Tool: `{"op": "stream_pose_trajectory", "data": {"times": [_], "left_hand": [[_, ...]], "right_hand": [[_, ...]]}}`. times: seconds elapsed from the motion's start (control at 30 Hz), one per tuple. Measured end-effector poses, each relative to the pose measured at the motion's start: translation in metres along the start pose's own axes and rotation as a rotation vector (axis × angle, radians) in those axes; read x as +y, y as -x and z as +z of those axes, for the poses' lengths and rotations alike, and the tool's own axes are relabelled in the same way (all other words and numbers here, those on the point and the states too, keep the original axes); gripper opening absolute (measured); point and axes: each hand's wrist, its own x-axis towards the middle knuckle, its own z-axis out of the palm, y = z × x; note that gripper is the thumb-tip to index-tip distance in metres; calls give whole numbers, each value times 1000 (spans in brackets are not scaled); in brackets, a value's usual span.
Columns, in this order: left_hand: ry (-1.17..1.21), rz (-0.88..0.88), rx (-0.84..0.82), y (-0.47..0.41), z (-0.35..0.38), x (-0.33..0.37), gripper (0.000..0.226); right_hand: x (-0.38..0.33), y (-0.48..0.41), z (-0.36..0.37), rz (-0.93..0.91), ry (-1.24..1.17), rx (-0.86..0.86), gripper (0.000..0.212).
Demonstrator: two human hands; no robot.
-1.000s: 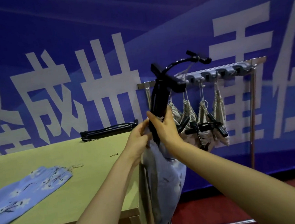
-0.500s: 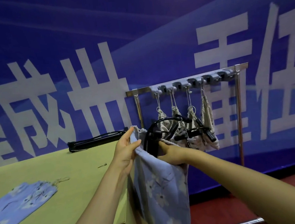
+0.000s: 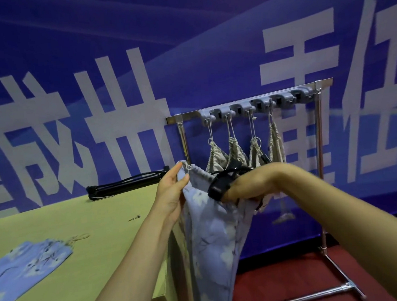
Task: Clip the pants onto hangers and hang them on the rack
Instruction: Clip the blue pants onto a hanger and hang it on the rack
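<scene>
Left hand [image 3: 172,192] fingers are pinching the blue pants [image 3: 211,234]; right hand [image 3: 252,185] fingers are gripping the black hanger [image 3: 218,188].

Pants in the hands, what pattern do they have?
The pants are light blue with white flowers; head view shows it best.

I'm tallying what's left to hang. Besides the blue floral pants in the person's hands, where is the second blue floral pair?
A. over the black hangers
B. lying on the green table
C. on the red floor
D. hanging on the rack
B: the second blue floral pair lies flat on the green table, at the view's lower left; the rack carries only beige garments.
</scene>
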Motion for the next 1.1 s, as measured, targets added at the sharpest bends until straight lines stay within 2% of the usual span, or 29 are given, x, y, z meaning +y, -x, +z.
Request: {"op": "stream_pose_trajectory", "data": {"times": [0.07,0.17,0.23,0.27,0.3,0.33,0.4,0.5,0.63,0.9,1.0,1.1], "left_hand": [[-1,-12,-10,0,2,3,48],[9,-31,-25,1,4,1,48],[9,-36,-38,3,6,-2,49],[15,-33,-55,4,6,-3,50],[29,-30,-73,5,7,-4,50],[34,-29,-85,6,9,-3,49],[2,-40,-89,8,14,-7,46],[-70,-57,-118,4,24,-21,51],[-112,-59,-130,-1,27,-31,51],[-92,-68,-192,0,37,-23,52],[-112,-67,-212,-2,46,-20,51],[-169,-64,-269,-4,58,-21,50]], "right_hand": [[-11,13,-9,-7,209,127,27],[-25,20,-11,-19,610,455,29],[-30,19,-8,-150,563,760,28],[-33,17,-8,-255,444,926,28],[-34,13,-9,-352,310,1041,27],[-34,5,-12,-406,212,1075,22],[-29,-18,-16,-363,239,981,14],[-12,-56,-10,-226,379,776,31],[4,-79,-5,-241,323,794,30],[35,-76,-17,-226,225,836,9],[40,-63,-31,-243,184,818,21],[51,-47,-44,-218,3,785,28]]}}
